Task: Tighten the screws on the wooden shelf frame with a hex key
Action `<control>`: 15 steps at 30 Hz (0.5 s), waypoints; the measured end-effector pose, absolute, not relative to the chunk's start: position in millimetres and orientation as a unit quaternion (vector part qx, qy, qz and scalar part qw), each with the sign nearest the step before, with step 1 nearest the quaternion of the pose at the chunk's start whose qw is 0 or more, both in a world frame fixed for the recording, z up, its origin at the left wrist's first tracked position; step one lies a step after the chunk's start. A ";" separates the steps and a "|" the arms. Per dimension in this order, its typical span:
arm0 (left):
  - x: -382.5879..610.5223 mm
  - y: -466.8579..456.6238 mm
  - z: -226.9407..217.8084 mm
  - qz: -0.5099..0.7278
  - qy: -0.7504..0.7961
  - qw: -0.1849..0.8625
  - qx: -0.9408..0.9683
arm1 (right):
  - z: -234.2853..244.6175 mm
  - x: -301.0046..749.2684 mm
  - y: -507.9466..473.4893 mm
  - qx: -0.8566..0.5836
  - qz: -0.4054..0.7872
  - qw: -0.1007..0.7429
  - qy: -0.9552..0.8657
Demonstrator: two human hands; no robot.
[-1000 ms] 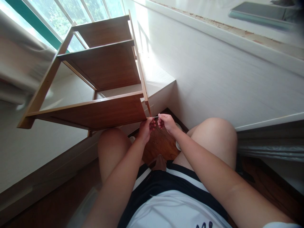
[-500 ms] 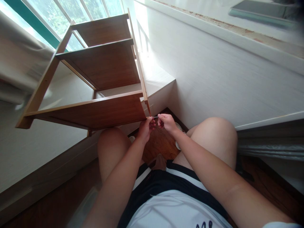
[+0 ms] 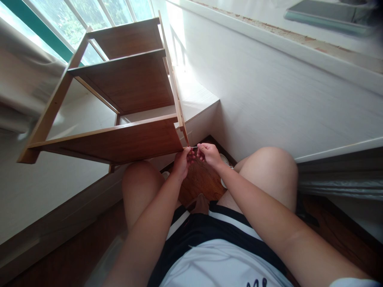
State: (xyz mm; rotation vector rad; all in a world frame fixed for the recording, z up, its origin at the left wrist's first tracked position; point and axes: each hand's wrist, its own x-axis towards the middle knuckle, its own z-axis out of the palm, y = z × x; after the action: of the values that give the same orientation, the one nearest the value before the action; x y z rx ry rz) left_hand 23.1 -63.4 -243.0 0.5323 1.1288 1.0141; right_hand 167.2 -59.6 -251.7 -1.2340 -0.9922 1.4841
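A brown wooden shelf rack (image 3: 131, 83) stands tilted in view at the left, its lowest board (image 3: 119, 139) reaching toward my knees. At that board's right front corner, beside the rack's leg, my left hand (image 3: 183, 160) is closed, thumb and forefinger pinched round the near end of a thin metal rod (image 3: 194, 147). My right hand (image 3: 210, 154) pinches the rod's other end, a small gap away. The rod looks like a hex key, but its tip at the corner is hidden by my left fingers.
A white panel (image 3: 269, 91) rises on the right, with a dark flat device (image 3: 326, 16) on the surface above. A white ledge (image 3: 200, 101) lies behind the rack. My knees flank my hands over the wooden floor (image 3: 200, 179). A curtain (image 3: 26, 67) hangs at the left by the window.
The view has shifted slightly, so the rack sits a little farther left. Both hands keep their pinch at the corner; my right hand is very slightly farther left.
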 end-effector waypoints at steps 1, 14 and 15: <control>23.0 -63.4 -243.4 0.455 0.505 0.694 0.238 | -252.5 167.4 -59.6 -0.504 0.608 0.463 -0.402; 22.1 -63.4 -244.1 0.452 0.504 0.696 0.237 | -254.3 165.0 -59.2 -0.467 0.698 0.436 -0.324; 22.1 -63.4 -243.9 0.453 0.505 0.696 0.236 | -253.6 165.6 -59.2 -0.463 0.706 0.432 -0.318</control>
State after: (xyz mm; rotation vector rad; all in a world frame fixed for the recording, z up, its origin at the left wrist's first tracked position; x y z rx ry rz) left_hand 22.1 -63.4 -243.9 0.5276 1.1261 1.0096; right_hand 165.6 -59.2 -253.6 -1.1532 -0.7933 1.7603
